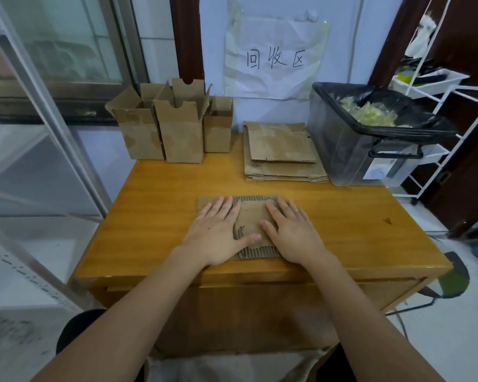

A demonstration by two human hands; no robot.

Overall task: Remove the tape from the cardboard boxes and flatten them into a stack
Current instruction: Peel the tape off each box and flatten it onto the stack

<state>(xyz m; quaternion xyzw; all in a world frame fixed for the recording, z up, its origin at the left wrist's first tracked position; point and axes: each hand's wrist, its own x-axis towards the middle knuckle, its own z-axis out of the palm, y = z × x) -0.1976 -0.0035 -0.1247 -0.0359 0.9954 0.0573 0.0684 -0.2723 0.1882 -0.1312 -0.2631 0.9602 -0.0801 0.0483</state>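
A flattened cardboard box lies near the front middle of the wooden table, its torn corrugated surface showing. My left hand presses flat on its left part, fingers straight. My right hand presses flat on its right part, fingers straight too. Three upright open cardboard boxes stand at the back left. A stack of flattened boxes lies at the back middle.
A clear plastic bin lined with a black bag holds crumpled tape at the back right. A paper sign hangs on the wall. A white wire rack stands to the right, a metal shelf frame to the left.
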